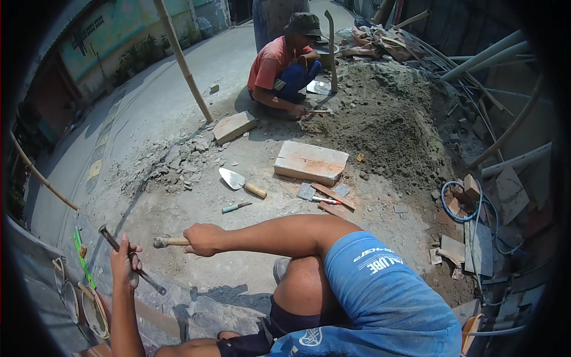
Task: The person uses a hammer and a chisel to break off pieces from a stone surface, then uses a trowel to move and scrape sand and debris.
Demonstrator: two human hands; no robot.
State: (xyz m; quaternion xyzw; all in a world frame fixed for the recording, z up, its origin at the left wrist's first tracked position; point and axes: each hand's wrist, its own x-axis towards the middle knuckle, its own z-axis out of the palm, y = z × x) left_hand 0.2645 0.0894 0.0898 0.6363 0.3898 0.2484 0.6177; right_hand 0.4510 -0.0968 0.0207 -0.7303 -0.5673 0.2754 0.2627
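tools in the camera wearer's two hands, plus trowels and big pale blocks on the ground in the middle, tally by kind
Hammer, in the right hand: 1
Metal bar, in the left hand: 1
Trowel: 1
Big pale blocks, nearer block and farther block: 2
Total: 5

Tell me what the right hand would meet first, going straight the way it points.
With the hammer leading, the right hand would probably meet the left hand holding the metal bar; depth is unclear.
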